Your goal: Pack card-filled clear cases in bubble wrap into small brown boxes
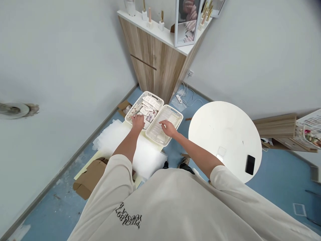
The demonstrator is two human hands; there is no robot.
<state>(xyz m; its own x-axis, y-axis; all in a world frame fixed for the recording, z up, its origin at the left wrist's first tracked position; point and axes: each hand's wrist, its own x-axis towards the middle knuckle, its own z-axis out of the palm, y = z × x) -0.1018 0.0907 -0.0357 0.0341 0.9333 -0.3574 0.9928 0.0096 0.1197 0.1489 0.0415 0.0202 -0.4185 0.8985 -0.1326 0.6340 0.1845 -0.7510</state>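
Two white plastic baskets stand side by side on a low surface in front of me. The left basket (pixel 155 97) holds several small flat packets (pixel 148 106). My left hand (pixel 138 121) reaches into its near end, fingers curled down onto the packets; whether it grips one is hidden. The right basket (pixel 175 113) looks empty. My right hand (pixel 169 128) hovers over its near right rim, fingers bent and slightly apart, with nothing visible in them.
A round white table (pixel 225 134) with a black phone (pixel 250 164) stands at the right. A wooden cabinet (pixel 157 63) with bottles fills the corner. White foam sheets (pixel 147 154) and cardboard boxes (pixel 91 177) lie on the blue floor at the left.
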